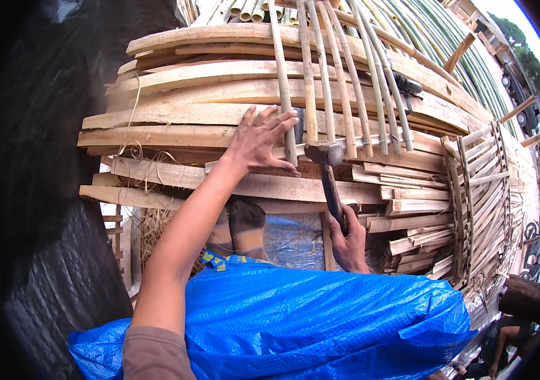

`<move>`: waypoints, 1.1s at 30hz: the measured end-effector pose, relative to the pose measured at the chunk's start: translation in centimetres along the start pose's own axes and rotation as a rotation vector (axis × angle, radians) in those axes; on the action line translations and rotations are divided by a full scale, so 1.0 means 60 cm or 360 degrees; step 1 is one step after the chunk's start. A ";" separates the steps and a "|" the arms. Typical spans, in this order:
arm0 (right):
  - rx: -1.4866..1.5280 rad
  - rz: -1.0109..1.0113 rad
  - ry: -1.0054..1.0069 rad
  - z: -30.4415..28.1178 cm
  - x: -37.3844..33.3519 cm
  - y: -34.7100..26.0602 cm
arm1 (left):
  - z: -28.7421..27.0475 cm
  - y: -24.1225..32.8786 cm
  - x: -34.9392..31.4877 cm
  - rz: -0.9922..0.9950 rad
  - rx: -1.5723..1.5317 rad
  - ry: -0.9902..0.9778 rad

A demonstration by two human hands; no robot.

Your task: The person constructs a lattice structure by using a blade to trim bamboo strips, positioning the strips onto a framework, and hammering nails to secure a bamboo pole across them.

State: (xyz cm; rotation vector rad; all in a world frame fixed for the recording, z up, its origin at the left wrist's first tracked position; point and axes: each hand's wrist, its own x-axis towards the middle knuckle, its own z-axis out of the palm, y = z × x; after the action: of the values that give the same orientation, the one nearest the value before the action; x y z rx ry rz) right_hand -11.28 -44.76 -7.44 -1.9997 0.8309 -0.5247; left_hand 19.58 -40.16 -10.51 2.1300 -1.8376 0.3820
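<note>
Right hand (pixel 348 243) — hammer (pixel 331 187) (left hand (pixel 260 140) on bamboo (pixel 281 73))

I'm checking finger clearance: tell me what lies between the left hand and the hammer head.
In the head view, the lower end of the leftmost bamboo strip and some pale crosspiece lie between the left hand and the hammer head.

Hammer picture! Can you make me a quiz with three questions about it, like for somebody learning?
1. Pick one: which hand holds the hammer?
A) left
B) right
C) neither

2. True or false: the big plastic sheet near the bottom of the picture is blue.

3. Fill in the gap: the left hand touches a long, thin, pale ____.

Key:
1. B, the right hand
2. True
3. stick
</note>
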 end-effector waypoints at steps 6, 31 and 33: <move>0.0032 -0.0040 -0.0008 0.006 -0.006 0.002 | -0.011 0.002 -0.003 0.0062 -0.0019 -0.0048; 0.0055 0.0131 -0.0071 0.008 -0.013 0.003 | -0.010 -0.016 -0.003 0.0160 -0.0140 0.0064; 0.0063 0.0137 -0.0085 0.010 -0.013 0.004 | -0.010 -0.017 -0.003 0.0151 -0.0133 0.0063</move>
State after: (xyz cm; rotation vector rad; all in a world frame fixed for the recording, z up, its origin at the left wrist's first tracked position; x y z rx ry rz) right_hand -11.52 -43.92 -8.01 -1.9244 0.8631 -0.4335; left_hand 20.53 -39.61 -10.11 1.9719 -1.9029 0.3601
